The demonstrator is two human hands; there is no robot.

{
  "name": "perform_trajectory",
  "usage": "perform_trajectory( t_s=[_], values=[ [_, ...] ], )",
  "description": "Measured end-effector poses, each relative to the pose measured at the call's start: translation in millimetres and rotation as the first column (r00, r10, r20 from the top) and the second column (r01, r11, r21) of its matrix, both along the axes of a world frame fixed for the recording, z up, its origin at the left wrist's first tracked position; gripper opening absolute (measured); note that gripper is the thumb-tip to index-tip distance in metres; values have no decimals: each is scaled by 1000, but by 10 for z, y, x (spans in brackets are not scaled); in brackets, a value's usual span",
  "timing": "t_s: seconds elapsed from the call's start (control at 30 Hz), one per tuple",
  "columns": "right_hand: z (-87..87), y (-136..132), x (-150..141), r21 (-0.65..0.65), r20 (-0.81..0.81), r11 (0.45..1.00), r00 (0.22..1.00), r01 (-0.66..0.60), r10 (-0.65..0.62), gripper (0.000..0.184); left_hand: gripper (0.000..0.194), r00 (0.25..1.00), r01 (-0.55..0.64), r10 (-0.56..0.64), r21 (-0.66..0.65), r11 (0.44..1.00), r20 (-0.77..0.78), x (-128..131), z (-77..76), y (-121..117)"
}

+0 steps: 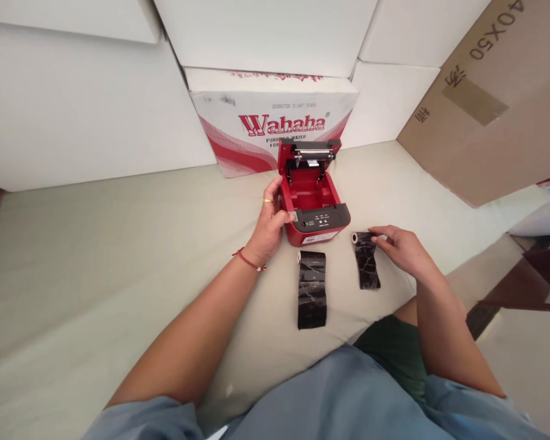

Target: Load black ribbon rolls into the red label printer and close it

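Holding the near-left corner of the red printer [321, 217] at the centre of the frame with the left hand [269, 225]: grip closed around that side, thumb on the grey tab at the front, fingers along the outer wall. Standing upright, with lid [310, 151] raised and red bay open. Pinching the top edge of the short black roll [367, 266], right of centre, with the right hand [401, 247]: grip narrow, thumb and fingers at the edge beside the white core. Lying apart from both hands, just below the printer, with its strip unrolled toward the bottom of the frame: the long black roll [312, 291]. Spread beneath all 3: pale cloth [165, 244]. Standing behind the printer, at upper centre: the Wahaha box [275, 116]. Leaning at upper right: a brown carton [499, 140].
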State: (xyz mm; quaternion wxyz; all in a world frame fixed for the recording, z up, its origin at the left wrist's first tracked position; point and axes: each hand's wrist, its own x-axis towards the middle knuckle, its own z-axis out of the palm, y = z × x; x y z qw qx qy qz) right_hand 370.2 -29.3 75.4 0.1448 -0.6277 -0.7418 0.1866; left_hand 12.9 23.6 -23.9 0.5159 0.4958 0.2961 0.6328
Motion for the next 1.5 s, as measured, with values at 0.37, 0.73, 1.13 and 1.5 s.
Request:
perform_trajectory(
  t_s=[0.37,0.73,1.13,1.5],
  values=[
    [235,57,-260,-149,81,959,963,-243,257,36,94,999,-31,31,4,1000,11,42,-25,18],
    [1185,378,-1187,39,28,925,926,-377,376,43,92,1000,-6,6,39,999,-11,47,-37,32],
    [778,916,-1996,32,550,960,807,-279,217,48,86,995,-42,45,42,998,-83,93,-29,38],
    [691,636,-1503,265,27,890,926,-370,377,32,87,997,-34,37,42,999,-73,99,-29,33]
  ],
)
